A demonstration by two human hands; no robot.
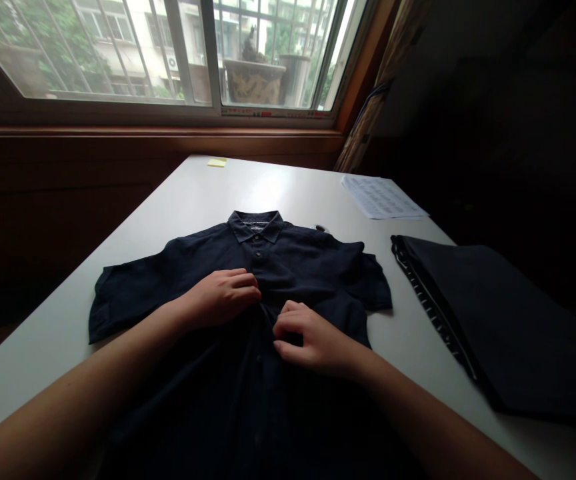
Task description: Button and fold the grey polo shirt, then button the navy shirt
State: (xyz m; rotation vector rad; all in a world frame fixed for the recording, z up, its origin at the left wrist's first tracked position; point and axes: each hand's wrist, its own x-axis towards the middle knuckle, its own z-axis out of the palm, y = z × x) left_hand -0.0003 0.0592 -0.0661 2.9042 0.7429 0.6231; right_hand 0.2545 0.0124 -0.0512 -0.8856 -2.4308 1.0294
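A dark navy short-sleeved button-up shirt (298, 257) lies front side up, collar away from me, sleeves spread to both sides. My left hand (228, 293) is closed on the front placket below the collar, its fingertips pinching the cloth. Just right of the placket, my right hand (313, 337) has its fingers curled and its thumb and fingertips gripping the shirt front. The cloth bunches up a little between the two hands. Two buttons show near the collar; the shirt's lower part is very dark.
The shirt is on a white table (288, 183). A dark folded item with a white-marked edge (508, 320) lies on the right. Printed papers (383, 197) and a yellow sticky note (217, 162) are farther back. A small white object (321, 229) peeks out behind the shirt's shoulder. A window stands beyond.
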